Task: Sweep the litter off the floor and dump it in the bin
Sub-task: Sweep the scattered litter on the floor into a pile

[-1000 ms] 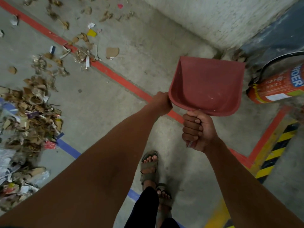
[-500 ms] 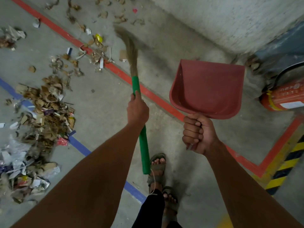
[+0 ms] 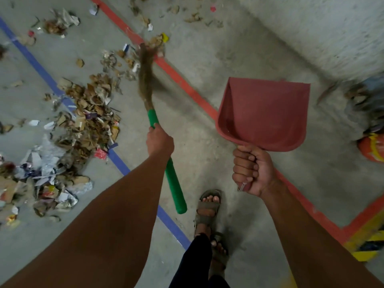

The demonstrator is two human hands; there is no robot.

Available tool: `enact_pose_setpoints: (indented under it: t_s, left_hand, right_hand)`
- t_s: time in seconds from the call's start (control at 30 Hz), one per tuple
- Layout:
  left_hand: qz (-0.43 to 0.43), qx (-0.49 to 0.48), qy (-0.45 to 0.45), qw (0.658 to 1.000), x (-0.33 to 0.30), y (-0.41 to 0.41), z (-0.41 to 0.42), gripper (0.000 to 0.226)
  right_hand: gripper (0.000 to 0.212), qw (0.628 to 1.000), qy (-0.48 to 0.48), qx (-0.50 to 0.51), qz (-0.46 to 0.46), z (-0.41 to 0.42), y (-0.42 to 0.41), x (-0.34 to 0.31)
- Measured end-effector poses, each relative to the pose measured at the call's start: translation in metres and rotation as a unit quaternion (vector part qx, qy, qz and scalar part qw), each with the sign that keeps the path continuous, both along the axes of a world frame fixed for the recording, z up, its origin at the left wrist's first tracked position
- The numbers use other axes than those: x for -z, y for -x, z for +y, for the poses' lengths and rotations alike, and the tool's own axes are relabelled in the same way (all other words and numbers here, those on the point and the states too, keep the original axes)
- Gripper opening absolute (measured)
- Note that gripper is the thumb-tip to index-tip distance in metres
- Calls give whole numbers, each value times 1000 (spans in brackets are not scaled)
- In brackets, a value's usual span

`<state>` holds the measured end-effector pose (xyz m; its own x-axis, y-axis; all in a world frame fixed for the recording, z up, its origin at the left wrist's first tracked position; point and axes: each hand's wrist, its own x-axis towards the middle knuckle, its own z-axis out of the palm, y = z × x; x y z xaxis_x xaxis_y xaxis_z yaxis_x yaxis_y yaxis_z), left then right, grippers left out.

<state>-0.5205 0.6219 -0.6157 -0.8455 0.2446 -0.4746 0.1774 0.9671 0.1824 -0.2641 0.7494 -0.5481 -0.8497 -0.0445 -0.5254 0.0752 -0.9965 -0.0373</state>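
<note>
We grip the broom with our left hand, fingers wrapped around its green handle partway along, so that the butt end sticks out behind the hand toward our feet and the brown bristle head reaches out ahead of it. The bristles are blurred and touch the scattered litter just past the red floor line. Most of that litter, torn cardboard, paper scraps and foil, lies to the left of the left hand in a loose heap across the blue floor line, with smaller bits strewn farther ahead of the bristles.

Our right hand is closed tight on the short handle of the red dustpan, which it holds up off the floor with the pan's open mouth pointing away from us. We see nothing lying in the pan.

Between and below the two hands, our sandalled feet stand on the bare concrete. Far to the right of the right hand, an orange object is cut off by the frame edge, and a pale wall rises ahead.
</note>
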Motion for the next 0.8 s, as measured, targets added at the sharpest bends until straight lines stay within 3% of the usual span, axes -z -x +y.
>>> enact_pose_setpoints:
  t_s: [0.13,0.3,0.5,0.67,0.8]
  left_hand:
    - [39,48,-50,997,-7,-6,-29,55]
    - [21,135,-80,987,-11,-49,-35,63]
    - [-61,231,8,971,2,-75,-57,47]
    - [-91,133,35,986,-1,-52,-110,36]
    - [-64,-36,43,996,-16,-19,-156,35]
  right_hand:
    - [39,1000,-11,-10,-1,-16,3,-7]
    - [38,999,-4,-44,22,-24,1,-16]
    - [38,997,-21,-68,28,-39,-4,-22]
    - [37,996,-9,-77,37,-69,-12,-19]
    - [42,996,-23,-88,20,-94,-15,-22]
